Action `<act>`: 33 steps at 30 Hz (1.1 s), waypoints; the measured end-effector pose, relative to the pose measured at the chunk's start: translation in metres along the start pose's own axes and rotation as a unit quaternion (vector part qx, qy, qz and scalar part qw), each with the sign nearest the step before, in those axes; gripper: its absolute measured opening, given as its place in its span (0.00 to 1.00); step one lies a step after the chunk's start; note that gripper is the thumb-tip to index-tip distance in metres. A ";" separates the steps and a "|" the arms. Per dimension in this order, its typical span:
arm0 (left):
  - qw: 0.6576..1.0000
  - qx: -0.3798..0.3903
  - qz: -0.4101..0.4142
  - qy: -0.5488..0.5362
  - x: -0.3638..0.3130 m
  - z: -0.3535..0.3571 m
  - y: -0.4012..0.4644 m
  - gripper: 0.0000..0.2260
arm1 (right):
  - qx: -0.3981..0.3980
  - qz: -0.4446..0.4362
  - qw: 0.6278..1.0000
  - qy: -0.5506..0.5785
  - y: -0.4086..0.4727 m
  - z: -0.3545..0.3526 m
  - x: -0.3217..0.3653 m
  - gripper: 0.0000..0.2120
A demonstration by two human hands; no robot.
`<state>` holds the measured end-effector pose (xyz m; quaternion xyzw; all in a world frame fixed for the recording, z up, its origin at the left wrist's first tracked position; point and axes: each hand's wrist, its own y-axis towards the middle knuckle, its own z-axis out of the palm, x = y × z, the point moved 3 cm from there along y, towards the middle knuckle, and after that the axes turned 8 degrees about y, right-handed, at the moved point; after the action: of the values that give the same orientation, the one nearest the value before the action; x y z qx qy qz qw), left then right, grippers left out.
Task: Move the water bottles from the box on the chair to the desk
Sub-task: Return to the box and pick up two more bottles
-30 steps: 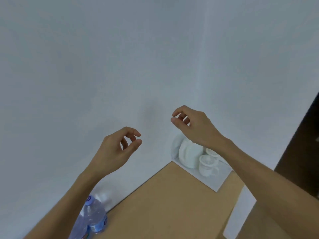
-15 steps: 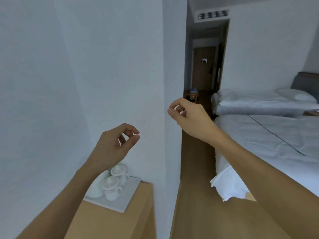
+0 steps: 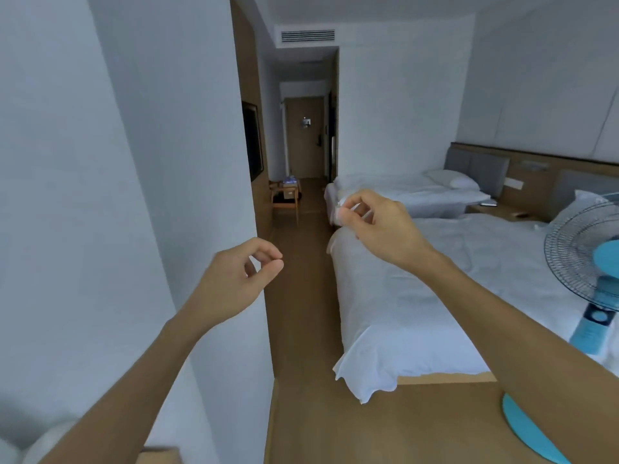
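Observation:
Far down the corridor stands a wooden chair (image 3: pixel 284 204) with a cardboard box (image 3: pixel 288 193) on it, and bluish water bottles (image 3: pixel 290 179) show above the box. My left hand (image 3: pixel 231 283) and my right hand (image 3: pixel 378 226) are raised in front of me, well away from the chair. Both hold nothing, with fingers loosely curled and thumb near the index tip. Only a corner of the wooden desk (image 3: pixel 157 454) shows at the bottom left edge.
A white wall corner (image 3: pixel 201 195) juts out on the left. Two white beds, the near bed (image 3: pixel 418 296) and the far bed (image 3: pixel 402 195), fill the right side. A blue standing fan (image 3: pixel 589 262) is at the far right. A wooden floor strip (image 3: pixel 301 296) runs between wall and beds toward the door (image 3: pixel 304 135).
The view has swung right, from the desk with the cups and bottles to the corridor and beds. Both hands kept the same raised, empty pose.

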<state>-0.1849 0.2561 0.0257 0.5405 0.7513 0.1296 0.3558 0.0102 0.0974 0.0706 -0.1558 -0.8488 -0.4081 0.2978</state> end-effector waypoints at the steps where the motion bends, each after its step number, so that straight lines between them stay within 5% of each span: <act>1: 1.000 0.002 0.003 -0.003 0.007 0.013 0.017 0.04 | -0.006 0.003 1.000 -0.008 0.011 0.000 -0.012 0.05; 14: 0.997 0.044 0.005 -0.055 0.108 0.139 0.206 0.06 | -0.026 0.040 0.997 -0.063 0.175 0.024 -0.134 0.07; 33: 0.998 0.058 0.024 -0.016 0.274 0.288 0.480 0.10 | 0.016 0.027 1.000 0.000 0.469 0.126 -0.380 0.09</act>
<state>0.3109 0.6322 -0.0098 0.5799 0.7388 0.0861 0.3325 0.4950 0.4785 0.0498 -0.1739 -0.8508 -0.3862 0.3108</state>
